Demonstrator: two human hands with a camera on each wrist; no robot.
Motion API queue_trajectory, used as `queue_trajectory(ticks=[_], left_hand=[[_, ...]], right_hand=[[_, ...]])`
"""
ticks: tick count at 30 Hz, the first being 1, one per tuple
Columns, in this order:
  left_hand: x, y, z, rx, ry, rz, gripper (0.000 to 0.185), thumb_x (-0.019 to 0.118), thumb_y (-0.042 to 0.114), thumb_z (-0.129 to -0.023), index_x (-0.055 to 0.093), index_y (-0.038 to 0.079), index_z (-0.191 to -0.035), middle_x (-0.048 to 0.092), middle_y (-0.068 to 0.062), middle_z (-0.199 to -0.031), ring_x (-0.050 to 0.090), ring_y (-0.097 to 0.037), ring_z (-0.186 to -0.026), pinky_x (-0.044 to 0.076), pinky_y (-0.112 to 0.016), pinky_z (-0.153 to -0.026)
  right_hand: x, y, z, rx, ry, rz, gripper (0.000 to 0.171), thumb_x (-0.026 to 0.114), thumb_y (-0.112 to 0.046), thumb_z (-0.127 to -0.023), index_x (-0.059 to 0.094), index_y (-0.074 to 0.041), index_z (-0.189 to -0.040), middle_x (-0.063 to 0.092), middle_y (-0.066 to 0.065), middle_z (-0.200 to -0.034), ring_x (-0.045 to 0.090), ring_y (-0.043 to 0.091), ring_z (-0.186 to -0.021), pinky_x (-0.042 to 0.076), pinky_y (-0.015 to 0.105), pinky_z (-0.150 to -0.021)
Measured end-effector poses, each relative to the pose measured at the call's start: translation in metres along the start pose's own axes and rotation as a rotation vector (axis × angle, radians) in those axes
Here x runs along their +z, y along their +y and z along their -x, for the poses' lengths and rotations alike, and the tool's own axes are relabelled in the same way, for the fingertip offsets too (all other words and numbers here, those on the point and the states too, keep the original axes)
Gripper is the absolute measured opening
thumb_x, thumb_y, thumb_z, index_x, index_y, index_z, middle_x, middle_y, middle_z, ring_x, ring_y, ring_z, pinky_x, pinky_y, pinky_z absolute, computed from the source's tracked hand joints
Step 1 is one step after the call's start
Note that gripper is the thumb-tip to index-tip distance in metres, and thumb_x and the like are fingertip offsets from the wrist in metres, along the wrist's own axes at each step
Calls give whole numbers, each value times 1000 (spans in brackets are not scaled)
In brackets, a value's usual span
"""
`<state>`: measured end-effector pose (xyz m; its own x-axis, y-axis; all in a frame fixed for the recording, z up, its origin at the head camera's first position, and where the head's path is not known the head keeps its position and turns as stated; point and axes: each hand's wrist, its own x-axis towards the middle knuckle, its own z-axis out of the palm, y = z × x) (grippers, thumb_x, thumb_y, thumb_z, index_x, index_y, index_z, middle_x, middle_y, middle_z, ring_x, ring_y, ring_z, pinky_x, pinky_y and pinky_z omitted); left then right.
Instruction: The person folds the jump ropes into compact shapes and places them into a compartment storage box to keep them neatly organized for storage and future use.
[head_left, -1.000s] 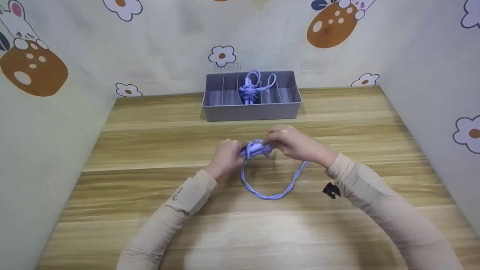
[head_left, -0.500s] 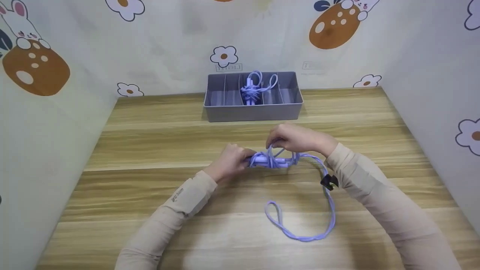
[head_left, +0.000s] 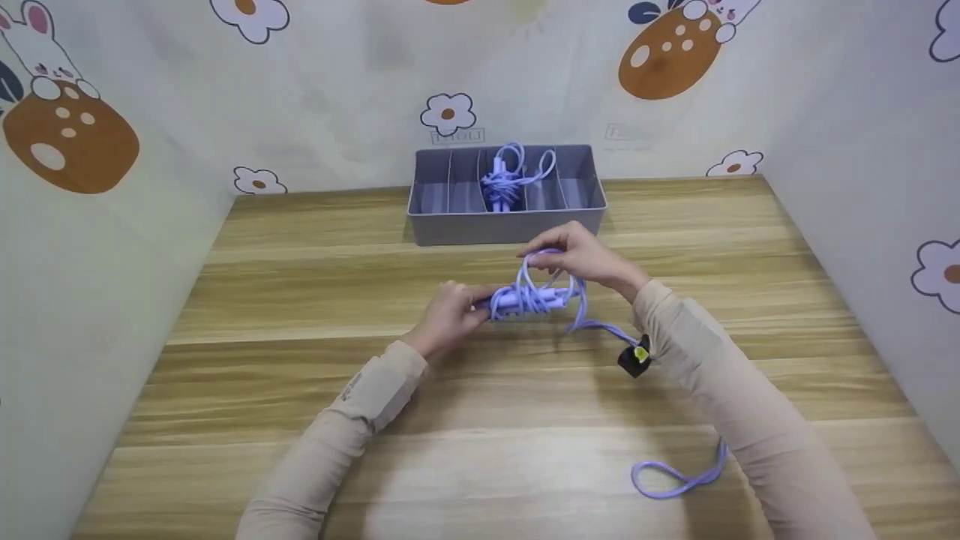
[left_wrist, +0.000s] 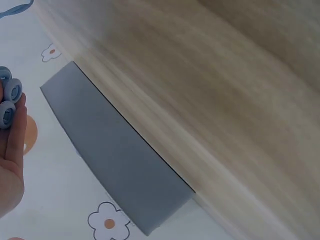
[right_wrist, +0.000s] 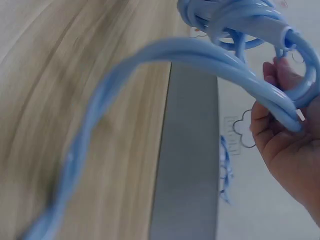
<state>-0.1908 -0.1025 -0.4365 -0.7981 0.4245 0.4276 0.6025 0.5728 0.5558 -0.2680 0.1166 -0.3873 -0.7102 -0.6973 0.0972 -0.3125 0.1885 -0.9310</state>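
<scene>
A bluish-purple jump rope, its cord wound round its handles, is held up over the table. My left hand grips the left ends of the handles; in the left wrist view the round ends of the handles show by the fingers. At the other end, my right hand has its fingers curled round a loop of cord above the bundle. A twisted length of cord hangs away past the right wrist, and its looped end is near the right forearm, which hides part of it.
Behind the hands stands a grey divided box. A second wound jump rope lies in its middle compartment, one loop reaching over to the right. Patterned cloth walls enclose the wooden table. A black piece sits by the right wrist.
The right hand moved from the bundle's right end, then pulled up a loop of cord, now larger. The loose tail swung out to the right, under the right forearm. The left hand keeps its grip.
</scene>
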Motion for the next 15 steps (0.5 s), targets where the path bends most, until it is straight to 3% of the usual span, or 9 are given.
queue_trajectory(ticks=[3, 7, 11, 15], left_hand=[[1, -3, -1, -22, 46, 61, 25, 62, -8, -71, 70, 0, -93, 70, -10, -85, 65, -17, -72, 53, -28, -64], [1, -1, -2, 1, 76, 106, 23, 63, -8, -71, 71, 0, -91, 70, -9, -84, 66, -16, -72, 53, -25, -64], [2, 4, -3, 26, 63, 172, 24, 61, -10, -71, 70, -1, -91, 70, -11, -85, 66, -18, -74, 53, -21, -65], [5, 8, -4, 14, 60, 241, 23, 61, -10, -72, 70, -3, -92, 69, -13, -86, 67, -19, -74, 52, -19, -67]], right_hand=[[2, 7, -4, 106, 64, -252, 23, 60, -3, -85, 63, 8, -104, 65, 1, -74, 56, 6, -61, 49, 19, -55], [1, 12, -5, 169, 34, -526, 17, 57, -3, -87, 67, -1, -101, 62, 2, -68, 55, 7, -58, 47, 17, -53], [2, 13, -3, 186, -19, -664, 16, 56, -4, -88, 69, -9, -94, 56, 0, -62, 50, 5, -54, 44, 15, -48], [15, 7, -1, 187, -39, -682, 17, 54, -4, -89, 70, -11, -91, 54, -2, -59, 48, 3, -51, 40, 13, -46]])
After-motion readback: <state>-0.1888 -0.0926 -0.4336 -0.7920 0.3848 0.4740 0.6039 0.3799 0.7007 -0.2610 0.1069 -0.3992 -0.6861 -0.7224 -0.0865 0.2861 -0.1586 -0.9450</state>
